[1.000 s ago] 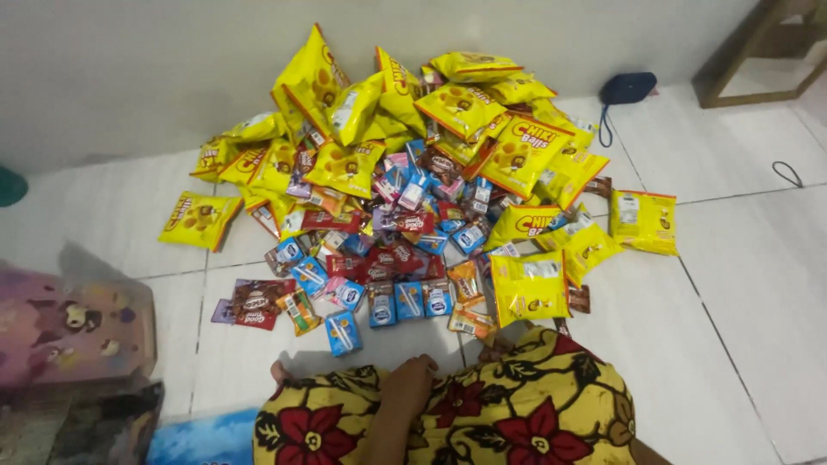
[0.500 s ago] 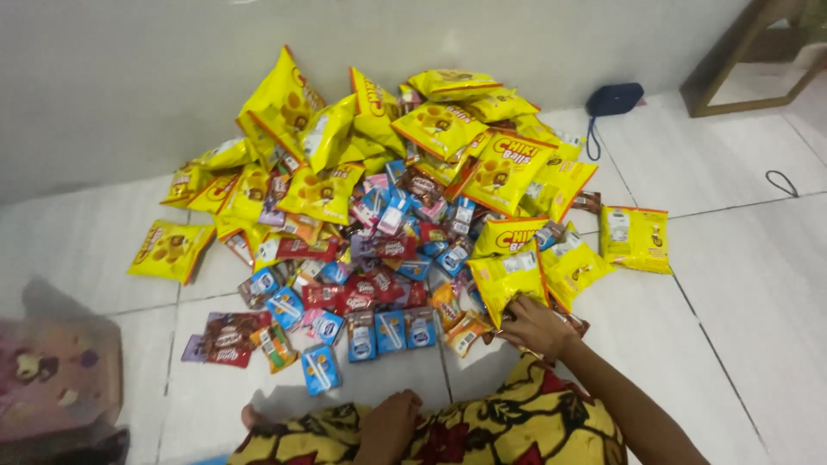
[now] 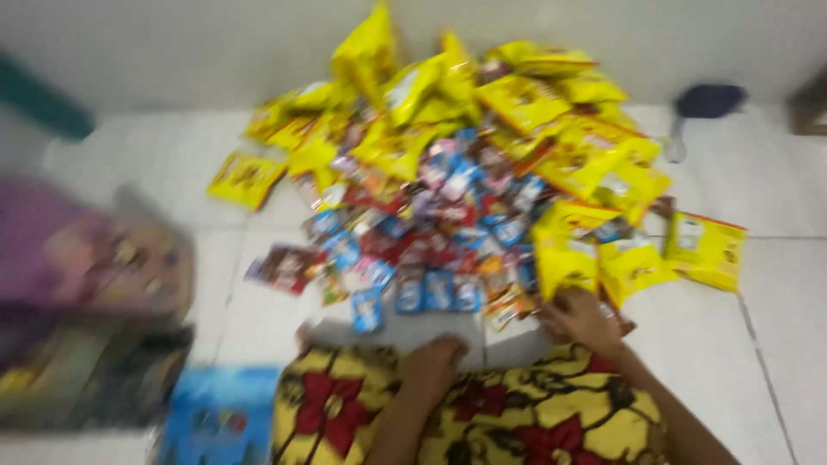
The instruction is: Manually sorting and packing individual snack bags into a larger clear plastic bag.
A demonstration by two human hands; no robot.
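On white tile against the wall, heaped snack packets (image 3: 482, 172): large yellow bags on top and at the sides, small blue and red sachets in front, too many and too blurred to count. Right hand (image 3: 579, 317) down at the heap's near edge, fingers spread on a yellow bag (image 3: 562, 258), grip impossible to tell. Left hand (image 3: 435, 360) resting loosely curled on the red-and-yellow flowered cloth (image 3: 345, 413), holding nothing. At left, a blurred purple box (image 3: 95, 258), contents unreadable. Compared with half a second ago, view swung right and blurred; right hand little moved.

Bright, even indoor light with soft shadows; heavy motion blur smears everything, worst at the left edge.
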